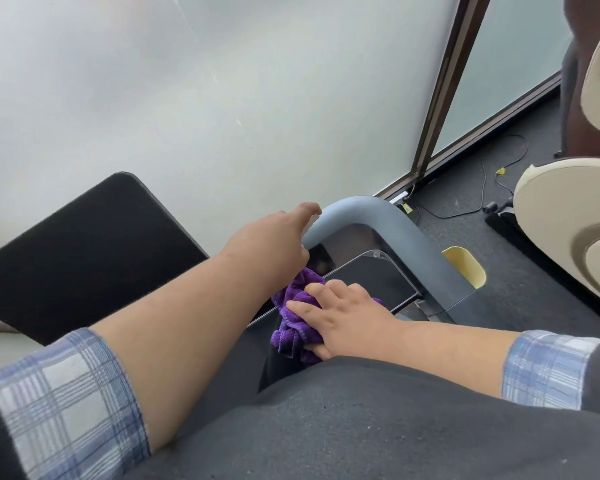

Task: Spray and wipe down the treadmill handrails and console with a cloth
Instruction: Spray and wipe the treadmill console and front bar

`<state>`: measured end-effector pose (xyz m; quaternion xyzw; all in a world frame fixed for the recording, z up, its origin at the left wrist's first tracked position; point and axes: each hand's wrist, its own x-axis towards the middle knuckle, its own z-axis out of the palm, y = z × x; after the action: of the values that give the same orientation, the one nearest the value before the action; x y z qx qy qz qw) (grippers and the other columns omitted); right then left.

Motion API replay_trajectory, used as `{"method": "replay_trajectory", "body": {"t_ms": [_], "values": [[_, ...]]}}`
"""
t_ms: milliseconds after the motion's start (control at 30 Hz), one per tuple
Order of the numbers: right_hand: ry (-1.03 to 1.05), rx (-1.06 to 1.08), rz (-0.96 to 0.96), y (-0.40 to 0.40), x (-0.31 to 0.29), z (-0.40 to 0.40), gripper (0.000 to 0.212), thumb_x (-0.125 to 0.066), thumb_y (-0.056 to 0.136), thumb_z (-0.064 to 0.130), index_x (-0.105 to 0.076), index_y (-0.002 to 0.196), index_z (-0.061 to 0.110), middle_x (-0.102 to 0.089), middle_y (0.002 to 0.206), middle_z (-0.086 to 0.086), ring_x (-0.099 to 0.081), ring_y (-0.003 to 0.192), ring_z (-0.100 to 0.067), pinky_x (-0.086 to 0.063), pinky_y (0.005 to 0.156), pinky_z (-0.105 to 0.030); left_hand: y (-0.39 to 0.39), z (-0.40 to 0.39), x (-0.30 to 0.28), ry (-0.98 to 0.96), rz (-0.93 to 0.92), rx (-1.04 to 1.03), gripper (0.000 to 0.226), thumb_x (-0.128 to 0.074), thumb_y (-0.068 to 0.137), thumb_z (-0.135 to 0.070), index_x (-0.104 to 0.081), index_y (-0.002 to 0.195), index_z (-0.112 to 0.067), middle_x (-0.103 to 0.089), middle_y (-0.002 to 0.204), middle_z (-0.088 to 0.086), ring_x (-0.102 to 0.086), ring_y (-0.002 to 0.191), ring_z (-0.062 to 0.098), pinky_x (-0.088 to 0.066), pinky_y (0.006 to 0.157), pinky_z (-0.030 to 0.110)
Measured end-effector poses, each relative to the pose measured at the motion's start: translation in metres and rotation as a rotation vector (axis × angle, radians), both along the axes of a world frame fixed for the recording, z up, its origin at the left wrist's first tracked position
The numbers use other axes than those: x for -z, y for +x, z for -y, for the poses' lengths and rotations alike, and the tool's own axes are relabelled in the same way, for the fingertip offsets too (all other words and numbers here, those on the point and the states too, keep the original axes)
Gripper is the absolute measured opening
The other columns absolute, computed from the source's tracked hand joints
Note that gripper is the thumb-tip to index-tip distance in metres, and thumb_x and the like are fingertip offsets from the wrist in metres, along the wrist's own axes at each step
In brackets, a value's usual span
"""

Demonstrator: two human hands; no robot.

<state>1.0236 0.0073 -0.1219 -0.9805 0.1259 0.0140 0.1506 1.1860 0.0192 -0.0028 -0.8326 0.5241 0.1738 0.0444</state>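
Note:
A grey curved treadmill handrail (395,230) arcs over the glossy black console screen (371,278). My left hand (271,240) reaches across and wraps around the rail's left end, thumb above and fingers curled below. A crumpled purple cloth (291,327) lies on the near left part of the console. My right hand (343,313) presses down on it, fingers spread over the top and thumb tucked under. No spray bottle is in view.
A black flat panel (84,254) stands at the left against a frosted glass wall (222,98). A yellow part (465,268) sits under the rail. Cables (482,188) lie on the dark carpet. A beige massage chair (568,220) stands at the right.

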Motion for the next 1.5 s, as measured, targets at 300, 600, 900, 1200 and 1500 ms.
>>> {"method": "replay_trajectory", "body": {"t_ms": [300, 600, 900, 1200, 1500], "values": [[0.030, -0.030, 0.030, 0.000, 0.005, 0.002, 0.073, -0.058, 0.073, 0.067, -0.052, 0.136, 0.032, -0.058, 0.128, -0.005, -0.059, 0.100, -0.026, -0.050, 0.068, -0.039, -0.003, 0.016, 0.006, -0.015, -0.003, 0.001, 0.047, -0.043, 0.091, -0.016, -0.035, 0.131, -0.039, -0.053, 0.099, -0.001, -0.056, 0.081, 0.027, -0.044, 0.064, 0.035], [0.130, -0.054, -0.018, 0.002, -0.004, 0.004, 0.066, -0.053, 0.084, 0.063, -0.044, 0.139, 0.029, -0.052, 0.131, -0.008, -0.050, 0.113, -0.030, -0.046, 0.083, -0.047, -0.043, 0.044, -0.002, -0.074, -0.120, 0.206, 0.057, -0.044, 0.096, -0.020, -0.027, 0.143, -0.046, -0.044, 0.107, -0.012, -0.052, 0.083, 0.020, -0.039, 0.062, 0.030], [0.212, -0.047, -0.039, -0.001, -0.015, 0.010, 0.055, -0.052, 0.090, 0.055, -0.049, 0.136, 0.024, -0.056, 0.120, -0.011, -0.049, 0.114, -0.035, -0.040, 0.096, -0.050, -0.058, 0.042, 0.003, -0.087, -0.193, 0.171, 0.048, -0.046, 0.097, -0.022, -0.033, 0.139, -0.042, -0.048, 0.101, -0.011, -0.052, 0.075, 0.018, -0.037, 0.060, 0.030], [0.519, 0.181, 0.142, -0.026, -0.023, 0.015, 0.063, -0.052, 0.084, 0.055, -0.054, 0.141, 0.030, -0.055, 0.136, -0.001, -0.052, 0.119, -0.030, -0.044, 0.102, -0.048, -0.030, -0.011, -0.010, -0.292, -0.303, -0.106, 0.051, -0.056, 0.092, -0.031, -0.033, 0.132, -0.054, -0.055, 0.074, -0.012, -0.053, 0.061, 0.006, -0.035, 0.052, 0.024], [0.252, 0.789, 0.441, -0.088, -0.073, 0.025, 0.061, -0.052, 0.089, 0.058, -0.046, 0.145, 0.035, -0.041, 0.143, 0.006, -0.035, 0.127, -0.014, -0.023, 0.113, -0.025, -0.028, -0.043, -0.008, -0.383, -0.497, -0.147, 0.055, -0.060, 0.092, -0.035, -0.031, 0.128, -0.065, -0.064, 0.087, -0.014, -0.058, 0.060, 0.007, -0.052, 0.060, 0.032]]}}
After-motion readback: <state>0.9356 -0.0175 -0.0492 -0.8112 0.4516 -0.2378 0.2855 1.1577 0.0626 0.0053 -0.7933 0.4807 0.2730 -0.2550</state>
